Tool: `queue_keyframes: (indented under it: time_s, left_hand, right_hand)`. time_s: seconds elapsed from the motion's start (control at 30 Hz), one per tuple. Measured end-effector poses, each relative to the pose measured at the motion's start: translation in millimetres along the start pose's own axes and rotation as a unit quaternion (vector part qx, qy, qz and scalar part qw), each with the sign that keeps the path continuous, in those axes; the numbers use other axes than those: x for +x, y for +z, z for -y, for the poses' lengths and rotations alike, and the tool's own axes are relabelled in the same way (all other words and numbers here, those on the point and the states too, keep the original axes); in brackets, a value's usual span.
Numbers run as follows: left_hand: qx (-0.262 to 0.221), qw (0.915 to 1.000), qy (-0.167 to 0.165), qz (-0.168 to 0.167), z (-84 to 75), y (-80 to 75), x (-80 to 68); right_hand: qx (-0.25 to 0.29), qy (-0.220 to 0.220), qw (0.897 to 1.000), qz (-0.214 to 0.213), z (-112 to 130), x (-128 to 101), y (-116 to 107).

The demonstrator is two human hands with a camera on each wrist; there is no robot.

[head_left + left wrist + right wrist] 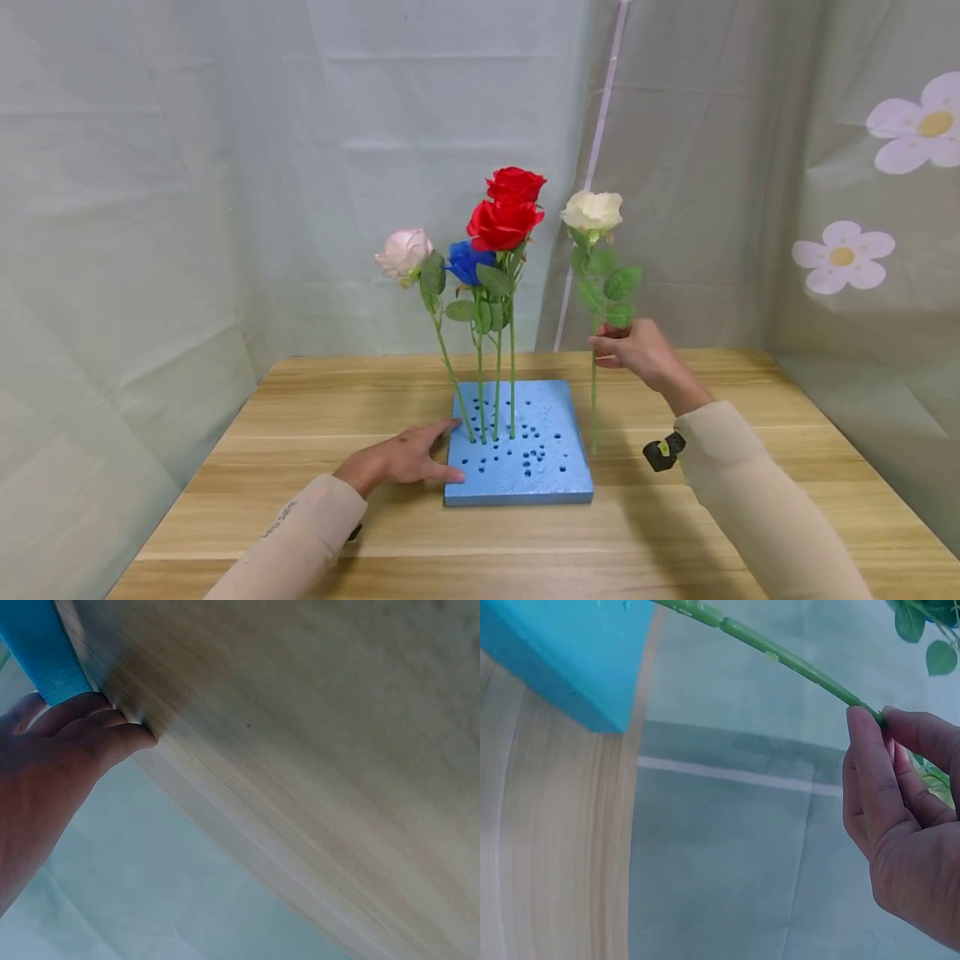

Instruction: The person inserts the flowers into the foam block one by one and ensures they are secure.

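Pinched between thumb and fingertips, the stem of a white artificial rose (592, 212) is in my right hand (643, 350). The rose stands upright to the right of a blue foam block (495, 487) full of holes, its green stem (780, 660) apart from the stems in the block. My left hand (405, 454) touches the block's left edge, thumb and index finger spread along it. Upright in the block are a pale pink rose (405, 253), a blue rose (468, 262) and two red roses (504, 222), the pink one leaning left. In the left wrist view, the fingers (124, 742) rest beside the block.
A wooden table (315, 408) lies under the block. Pale cloth curtains (450, 100) surround it behind and at the sides, with printed white flowers (843, 257) on the right. A small black camera (663, 452) hangs at the right wrist.
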State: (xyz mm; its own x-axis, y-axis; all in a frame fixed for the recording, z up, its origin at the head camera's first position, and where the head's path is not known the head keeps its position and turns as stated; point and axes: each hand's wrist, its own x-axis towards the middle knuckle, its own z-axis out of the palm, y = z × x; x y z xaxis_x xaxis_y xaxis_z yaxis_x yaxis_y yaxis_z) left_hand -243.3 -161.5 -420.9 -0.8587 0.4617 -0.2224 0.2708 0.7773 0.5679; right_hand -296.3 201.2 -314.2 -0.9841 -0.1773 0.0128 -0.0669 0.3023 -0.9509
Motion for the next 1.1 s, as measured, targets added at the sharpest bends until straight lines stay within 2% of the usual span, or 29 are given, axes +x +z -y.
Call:
queue_keyframes:
  time_s: [0.7, 1.1]
  left_hand:
    - [-0.006, 1.0000, 0.005, 0.000, -0.5, 0.8, -0.6]
    - [-0.014, 0.9999, 0.003, 0.002, -0.5, 0.5, -0.8]
  right_hand:
    - [0.018, -0.034, 0.999, -0.003, 8.6, 11.1, 26.8]
    - [0.038, -0.039, 0.998, -0.005, 7.0, 10.8, 38.5]
